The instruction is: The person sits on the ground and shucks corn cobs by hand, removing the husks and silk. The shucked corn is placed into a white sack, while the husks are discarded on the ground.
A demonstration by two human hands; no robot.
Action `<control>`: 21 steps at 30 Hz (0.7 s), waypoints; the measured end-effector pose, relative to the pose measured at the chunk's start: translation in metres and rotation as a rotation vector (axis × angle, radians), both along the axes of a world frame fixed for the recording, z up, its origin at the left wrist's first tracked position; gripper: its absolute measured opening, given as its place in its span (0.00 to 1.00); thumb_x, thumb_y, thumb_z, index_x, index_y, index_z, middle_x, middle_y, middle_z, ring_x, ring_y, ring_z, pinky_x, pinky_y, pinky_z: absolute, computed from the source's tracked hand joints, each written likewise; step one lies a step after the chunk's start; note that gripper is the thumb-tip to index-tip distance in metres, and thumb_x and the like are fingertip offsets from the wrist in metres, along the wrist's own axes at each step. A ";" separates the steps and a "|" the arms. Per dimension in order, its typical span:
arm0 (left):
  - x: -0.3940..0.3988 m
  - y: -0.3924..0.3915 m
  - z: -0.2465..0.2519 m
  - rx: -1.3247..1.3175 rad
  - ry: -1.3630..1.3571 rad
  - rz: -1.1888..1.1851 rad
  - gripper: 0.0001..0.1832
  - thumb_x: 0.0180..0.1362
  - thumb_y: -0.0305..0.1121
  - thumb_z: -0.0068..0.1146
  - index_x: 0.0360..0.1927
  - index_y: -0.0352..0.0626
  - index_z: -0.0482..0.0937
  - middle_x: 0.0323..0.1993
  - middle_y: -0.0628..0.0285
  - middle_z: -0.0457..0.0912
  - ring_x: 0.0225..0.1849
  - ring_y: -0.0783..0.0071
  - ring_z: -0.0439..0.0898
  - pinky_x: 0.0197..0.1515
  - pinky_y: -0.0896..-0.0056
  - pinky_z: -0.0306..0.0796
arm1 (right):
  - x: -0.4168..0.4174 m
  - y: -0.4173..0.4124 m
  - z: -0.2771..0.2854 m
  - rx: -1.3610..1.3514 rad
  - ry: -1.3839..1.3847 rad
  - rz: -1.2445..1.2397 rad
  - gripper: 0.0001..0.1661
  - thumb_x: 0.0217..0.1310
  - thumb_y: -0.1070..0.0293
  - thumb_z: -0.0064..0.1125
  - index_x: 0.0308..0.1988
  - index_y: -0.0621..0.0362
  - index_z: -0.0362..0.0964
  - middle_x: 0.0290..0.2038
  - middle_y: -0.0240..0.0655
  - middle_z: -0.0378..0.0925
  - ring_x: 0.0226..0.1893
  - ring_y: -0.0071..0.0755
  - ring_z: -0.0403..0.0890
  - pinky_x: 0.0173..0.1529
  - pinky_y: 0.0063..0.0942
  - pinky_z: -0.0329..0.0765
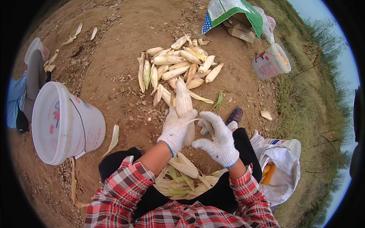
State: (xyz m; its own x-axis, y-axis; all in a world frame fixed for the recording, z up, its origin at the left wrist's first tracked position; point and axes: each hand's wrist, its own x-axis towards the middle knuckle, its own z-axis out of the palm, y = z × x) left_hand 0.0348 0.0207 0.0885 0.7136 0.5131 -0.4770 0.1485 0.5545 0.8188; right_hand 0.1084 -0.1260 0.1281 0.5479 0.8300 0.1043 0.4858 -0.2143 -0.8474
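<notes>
My left hand (pixel 178 125), in a white knit glove, is wrapped around an ear of corn in its pale husk (pixel 183 97). The ear points away from me, and loose husk hangs below the hand. Just to the right is my gloved right hand (pixel 218 139), its thumb and fingers spread apart. A pale strip lies by its palm; whether it is loosely held is unclear. Beyond both hands, a pile of unhusked corn ears (pixel 176 62) rests on the soil. Stripped husks (pixel 185 176) are heaped between my legs.
A large white bucket (pixel 88 125) stands at left, near a seated person (pixel 21 97). On the right, a white sack (pixel 285 182) holds husked orange corn (pixel 268 173). Farther off are another bucket (pixel 266 65) and cardboard boxes (pixel 239 30) under a green-and-white sack (pixel 233 8).
</notes>
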 end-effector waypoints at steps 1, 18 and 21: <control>0.002 -0.003 0.000 0.111 0.077 -0.060 0.24 0.62 0.38 0.62 0.57 0.36 0.71 0.46 0.59 0.79 0.42 0.71 0.78 0.46 0.66 0.74 | -0.006 0.004 0.010 -0.012 -0.056 0.024 0.46 0.46 0.51 0.77 0.61 0.59 0.67 0.48 0.47 0.78 0.45 0.46 0.83 0.48 0.33 0.80; 0.000 -0.010 0.013 0.661 0.277 -0.274 0.34 0.53 0.52 0.65 0.55 0.38 0.71 0.48 0.43 0.80 0.51 0.45 0.79 0.55 0.52 0.71 | 0.019 -0.010 0.006 0.094 0.286 -0.458 0.10 0.63 0.72 0.60 0.44 0.62 0.75 0.34 0.30 0.79 0.32 0.24 0.77 0.40 0.26 0.76; -0.001 -0.013 0.020 0.603 0.291 -0.382 0.36 0.52 0.53 0.65 0.56 0.37 0.71 0.49 0.43 0.80 0.51 0.46 0.79 0.55 0.53 0.71 | 0.019 -0.005 0.001 0.144 0.298 -0.477 0.19 0.63 0.69 0.62 0.52 0.63 0.72 0.41 0.33 0.78 0.39 0.23 0.77 0.45 0.24 0.76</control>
